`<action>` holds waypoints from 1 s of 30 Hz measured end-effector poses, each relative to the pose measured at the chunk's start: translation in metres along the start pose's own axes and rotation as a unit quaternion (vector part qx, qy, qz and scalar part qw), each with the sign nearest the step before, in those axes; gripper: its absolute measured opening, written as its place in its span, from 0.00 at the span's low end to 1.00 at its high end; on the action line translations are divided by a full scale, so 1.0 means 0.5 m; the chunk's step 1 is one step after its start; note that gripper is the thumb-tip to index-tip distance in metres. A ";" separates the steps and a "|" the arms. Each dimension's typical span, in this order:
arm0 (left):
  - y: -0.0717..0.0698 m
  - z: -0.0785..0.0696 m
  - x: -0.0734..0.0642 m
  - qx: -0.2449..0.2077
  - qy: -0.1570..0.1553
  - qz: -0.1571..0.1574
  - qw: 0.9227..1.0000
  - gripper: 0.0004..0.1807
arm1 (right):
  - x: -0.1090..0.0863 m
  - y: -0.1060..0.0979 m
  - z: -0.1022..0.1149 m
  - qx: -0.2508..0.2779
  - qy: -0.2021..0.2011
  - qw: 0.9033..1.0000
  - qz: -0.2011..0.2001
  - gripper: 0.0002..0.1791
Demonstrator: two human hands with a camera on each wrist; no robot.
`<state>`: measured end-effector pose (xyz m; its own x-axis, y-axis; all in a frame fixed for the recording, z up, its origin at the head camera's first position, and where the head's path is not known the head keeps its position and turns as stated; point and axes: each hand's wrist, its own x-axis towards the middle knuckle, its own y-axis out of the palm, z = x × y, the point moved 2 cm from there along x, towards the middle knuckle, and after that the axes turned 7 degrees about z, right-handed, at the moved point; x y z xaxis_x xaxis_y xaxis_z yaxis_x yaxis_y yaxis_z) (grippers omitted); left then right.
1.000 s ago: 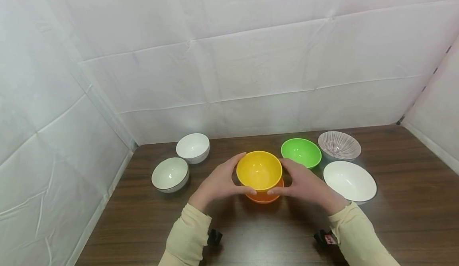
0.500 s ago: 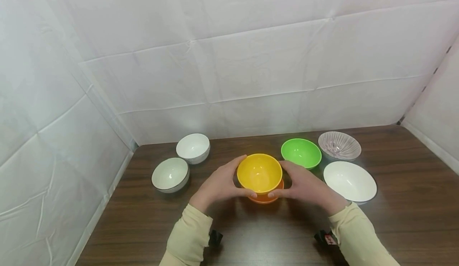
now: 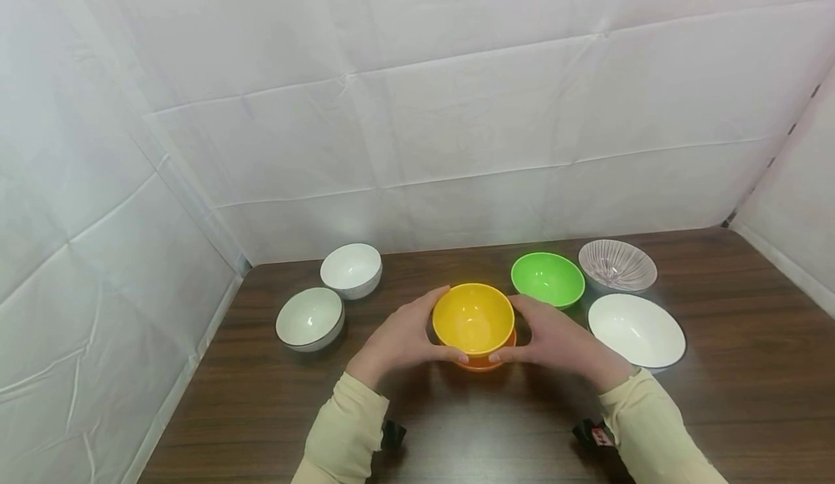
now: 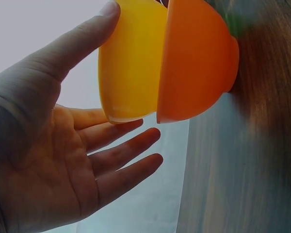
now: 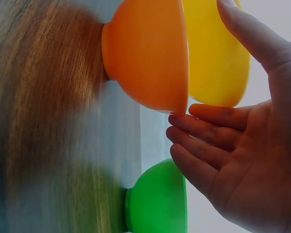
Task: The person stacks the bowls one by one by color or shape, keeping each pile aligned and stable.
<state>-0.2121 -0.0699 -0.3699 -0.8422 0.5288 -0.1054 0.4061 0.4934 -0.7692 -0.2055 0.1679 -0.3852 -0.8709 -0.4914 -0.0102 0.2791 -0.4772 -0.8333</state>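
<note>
Yellow bowl (image 3: 473, 319), orange bowl (image 4: 196, 63) (both plain)

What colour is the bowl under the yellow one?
The lower bowl is orange, seen best in the left wrist view.

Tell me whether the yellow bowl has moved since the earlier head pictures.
Yes: in the head view, the yellow bowl has moved slightly down, covering more of the orange bowl, which has stayed in place.
</note>
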 end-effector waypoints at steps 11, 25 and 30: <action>0.010 0.002 0.006 -0.006 -0.011 0.011 1.000 0.57 | -0.001 0.002 -0.005 -0.006 -0.006 1.000 0.005 0.49; 0.016 0.001 0.008 -0.005 -0.010 0.014 1.000 0.57 | -0.001 0.001 -0.009 0.000 -0.006 1.000 0.016 0.46; 0.017 0.001 0.009 -0.005 -0.010 0.013 1.000 0.57 | -0.001 0.002 -0.012 -0.005 -0.007 1.000 0.016 0.47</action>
<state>-0.2125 -0.0635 -0.3772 -0.8382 0.5274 -0.1389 0.4318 0.4861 -0.7598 -0.2072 0.1719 -0.3893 -0.8557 -0.5166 -0.0292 0.3028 -0.4543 -0.8378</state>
